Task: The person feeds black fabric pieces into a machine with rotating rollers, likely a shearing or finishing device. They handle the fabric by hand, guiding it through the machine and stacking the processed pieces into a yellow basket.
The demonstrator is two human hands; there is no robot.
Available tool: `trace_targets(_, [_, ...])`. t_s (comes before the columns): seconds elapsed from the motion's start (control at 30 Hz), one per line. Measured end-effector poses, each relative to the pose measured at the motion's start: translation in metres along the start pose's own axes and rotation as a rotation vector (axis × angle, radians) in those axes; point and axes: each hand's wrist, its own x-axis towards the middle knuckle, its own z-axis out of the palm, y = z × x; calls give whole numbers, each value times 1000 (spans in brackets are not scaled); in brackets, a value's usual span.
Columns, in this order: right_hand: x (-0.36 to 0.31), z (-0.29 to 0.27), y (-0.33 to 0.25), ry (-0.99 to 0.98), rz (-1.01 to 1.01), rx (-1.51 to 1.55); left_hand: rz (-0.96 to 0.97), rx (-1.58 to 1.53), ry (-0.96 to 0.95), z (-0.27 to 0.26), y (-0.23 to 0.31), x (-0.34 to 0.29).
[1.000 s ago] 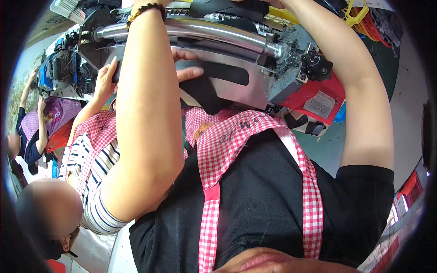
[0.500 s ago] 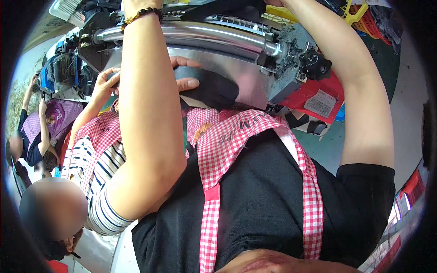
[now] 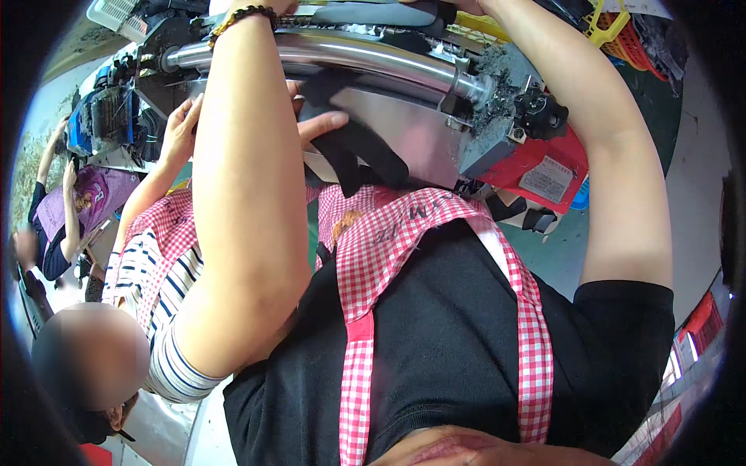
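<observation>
Both my arms reach up to the far edge of the view, on either side of a polished metal roller (image 3: 357, 60). My left hand (image 3: 268, 6), with a beaded bracelet at the wrist, is at the roller's far side; its fingers are mostly cut off. My right hand (image 3: 462, 5) is beside a flat strip (image 3: 377, 14), grey with a dark end, lying beyond the roller; its grip is mostly out of frame. Below the roller, a co-worker's hand (image 3: 322, 124), partly behind my left forearm, holds limp black strips (image 3: 365, 151). The co-worker's other hand (image 3: 183, 124) is farther left.
Dark lint coats the machine's right end, beside a black knob (image 3: 540, 116) and a red panel (image 3: 571, 159). Yellow and orange baskets (image 3: 622, 39) stand far right. The co-worker in a striped sleeve (image 3: 183, 365) is close on my left. Another person works farther left.
The grey strip has come into view beyond the roller, between my hands. Below it, the co-worker's black piece now hangs as separate strips, and the co-worker's farther hand has shifted.
</observation>
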Motion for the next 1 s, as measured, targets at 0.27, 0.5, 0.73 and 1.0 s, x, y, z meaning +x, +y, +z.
trace_targets(0.27, [-5, 4, -14, 41, 111, 172, -17, -12, 19, 0, 7, 0])
trace_targets(0.5, [-2, -1, -2, 34, 49, 88, -2, -48, -3, 5, 10, 4])
trace_targets(0.73, [-4, 2, -4, 53, 58, 90, -36, -204, 131, -8, -46, 5])
trace_targets(1.0, [-23, 10, -21, 35, 128, 129, 223, 28, 227, 3, -53, 44])
